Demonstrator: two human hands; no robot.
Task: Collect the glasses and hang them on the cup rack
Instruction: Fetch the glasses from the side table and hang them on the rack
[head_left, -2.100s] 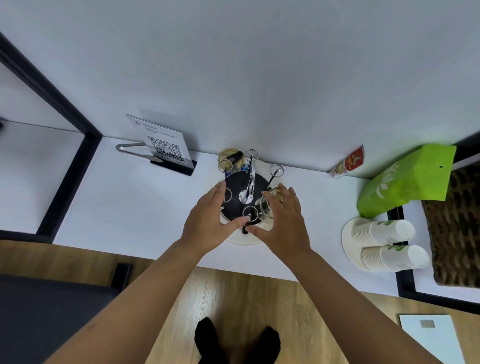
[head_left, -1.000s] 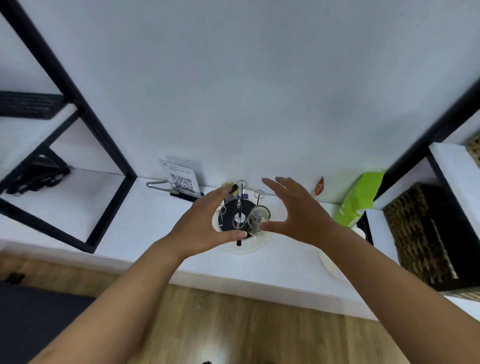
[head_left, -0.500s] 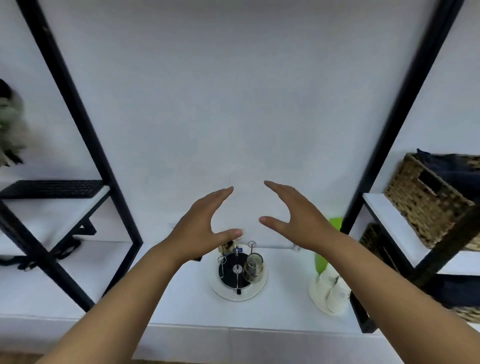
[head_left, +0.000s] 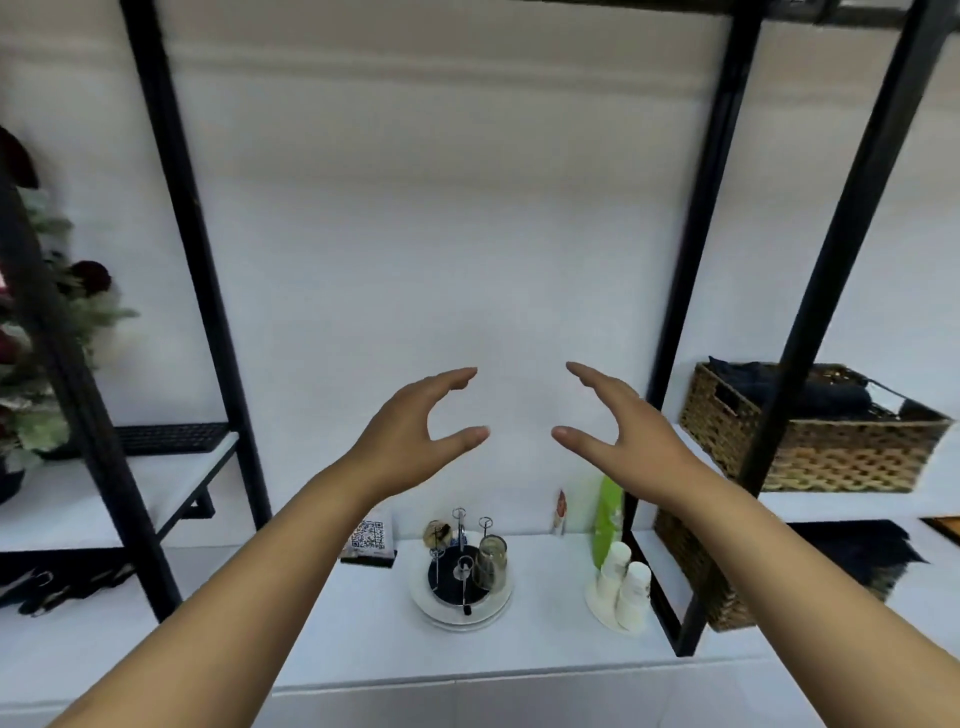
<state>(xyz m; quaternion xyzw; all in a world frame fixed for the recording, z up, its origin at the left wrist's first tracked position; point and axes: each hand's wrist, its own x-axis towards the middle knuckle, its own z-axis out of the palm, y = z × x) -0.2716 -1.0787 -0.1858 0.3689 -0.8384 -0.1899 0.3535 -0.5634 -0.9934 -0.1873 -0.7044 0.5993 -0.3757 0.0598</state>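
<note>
Head cam, L to R. Far left: a blurred plant (head_left: 31, 332) w/ dark flowers, behind a black shelf post (head_left: 78, 395). A black keyboard (head_left: 166, 438) lies on the white side shelf (head_left: 104, 499) there; below it, dark bits on a lower level, too blurry to name.

My left hand (head_left: 410, 441) is raised in front of the white wall (head_left: 441, 234), fingers loosely curved, thumb out, holding nothing. My right hand (head_left: 618, 431) mirrors it, also slack & empty. The two are apart, thumbs pointing at each other w/ a gap between, neither touching anything.

Below my hands, on the white counter (head_left: 545, 639): a QR code sign (head_left: 370, 540) on a black stand, then just right of it the cup rack (head_left: 460, 564), wire prongs on a dark round base, sitting on a white plate (head_left: 462, 616). One clear glass (head_left: 491, 561) hangs upside down on the rack's right side. A small gold-ish item sits behind the rack; can't tell what.

Further right, against the wall: a small red packet (head_left: 560, 512) & a green bag (head_left: 609, 519). In front of the bag, two stacks of paper cups (head_left: 623, 579) on a white dish. Then another black shelf frame (head_left: 691, 364), w/ a wicker basket (head_left: 815, 441) holding dark cloth on the right shelf & a second basket (head_left: 696, 577) lower down.
</note>
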